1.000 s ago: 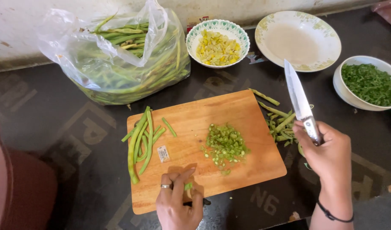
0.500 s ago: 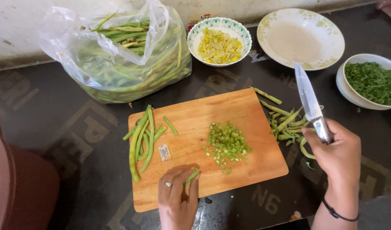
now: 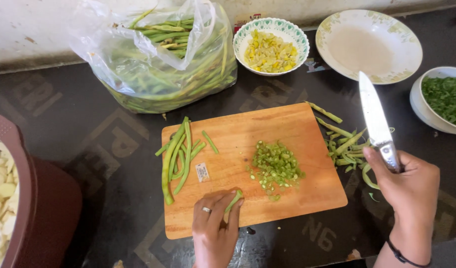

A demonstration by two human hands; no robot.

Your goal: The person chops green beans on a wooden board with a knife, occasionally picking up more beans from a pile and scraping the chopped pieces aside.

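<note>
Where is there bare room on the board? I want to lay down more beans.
Free: the board's top strip, and the patch between the whole beans and chopped pile. Crowded: the near edge under the left hand, and the scraps off its right side.

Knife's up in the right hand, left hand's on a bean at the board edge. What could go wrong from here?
The knife in the right hand points away over the bean scraps; a careless swing might hit the bowl of chopped greens. The left hand pinches a short bean, so its fingers could sit close to any cut.

A dark countertop [image 3: 89,124] carries a wooden cutting board [image 3: 267,129], bean bag [image 3: 158,74] and bowls [image 3: 270,44].
</note>
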